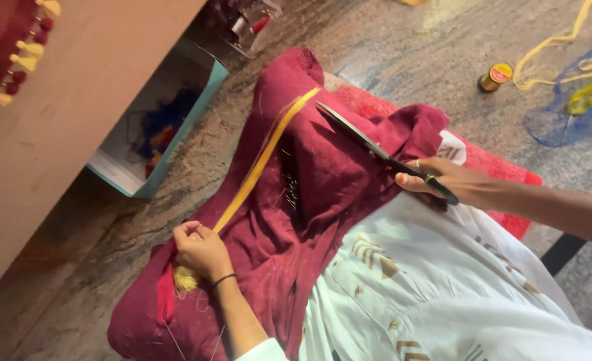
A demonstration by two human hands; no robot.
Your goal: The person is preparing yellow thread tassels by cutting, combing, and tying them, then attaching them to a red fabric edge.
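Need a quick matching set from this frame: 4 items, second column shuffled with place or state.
1. scissors
2. yellow strip
3. thread spool
4. teal box

a. on the bare floor, upper right
b. held in the right hand, blades open
c. open, beside the wooden board
d. pulled taut over maroon cloth by the left hand

Pairs: 1-b, 2-d, 3-a, 4-c

Soft warm daylight, faint shadows, mild blur — edges softest
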